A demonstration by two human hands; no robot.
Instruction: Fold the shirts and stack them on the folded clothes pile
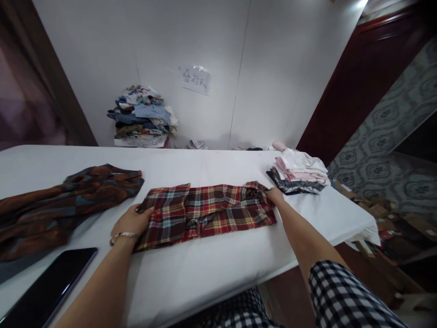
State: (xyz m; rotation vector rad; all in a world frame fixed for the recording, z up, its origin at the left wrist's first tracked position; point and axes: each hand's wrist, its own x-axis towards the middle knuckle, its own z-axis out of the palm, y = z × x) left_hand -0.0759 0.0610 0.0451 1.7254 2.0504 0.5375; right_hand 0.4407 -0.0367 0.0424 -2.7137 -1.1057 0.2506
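A red, brown and yellow plaid shirt (218, 209) lies on the white-covered table (211, 269), folded into a long strip with its left end doubled over. My left hand (132, 222), with a bracelet at the wrist, grips the shirt's left edge, the thumb on top and the other fingers hidden under the cloth. At the opposite end, by the collar, my right hand (275, 197) is closed on the fabric. Both ends rest at about table height.
To the left lie a rumpled brown patterned garment (78, 196) and a black phone (51, 287). A stack of folded clothes (298, 171) sits at the right. Behind the table rises a clothes pile (143, 114), near a paper sign (195, 79) on the wall.
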